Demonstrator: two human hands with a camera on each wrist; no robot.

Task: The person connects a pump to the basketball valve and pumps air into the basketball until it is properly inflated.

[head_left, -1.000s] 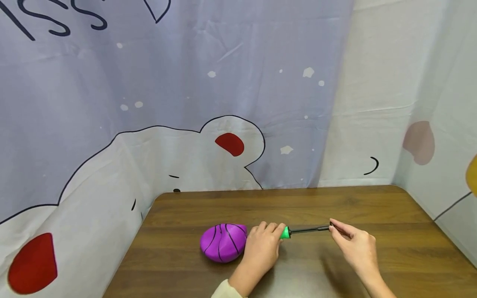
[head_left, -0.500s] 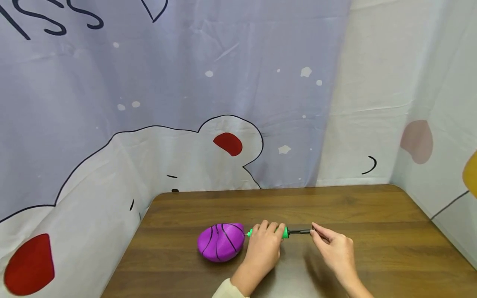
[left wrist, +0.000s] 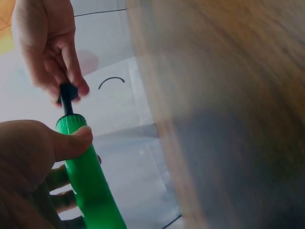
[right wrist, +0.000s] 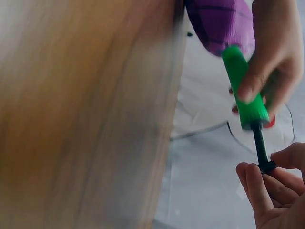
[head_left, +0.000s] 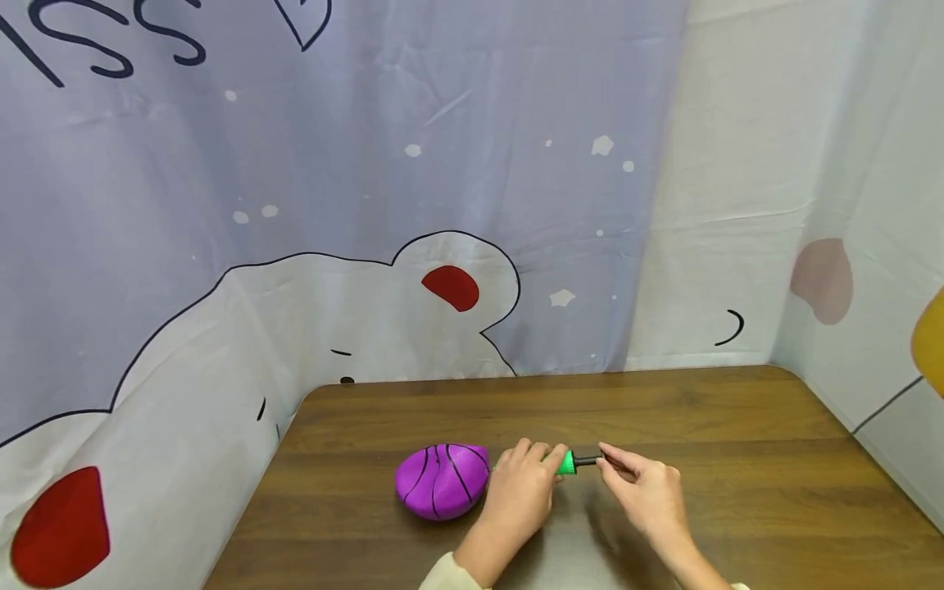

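A green hand pump lies level above the table, its barrel gripped by my left hand. Its far end meets a purple ball with black lines, which looks sunken and underinflated on the wood. My right hand pinches the black handle at the end of the pump's rod. A short length of black rod shows between barrel and handle. In the head view the left hand covers most of the barrel.
The brown wooden table stretches beneath both hands. Behind it and along its sides hangs a printed cloth with cartoon shapes.
My right hand has moved left toward the barrel, sliding the rod mostly in. The left hand keeps its grip in place, and the ball has shifted slightly left and back.
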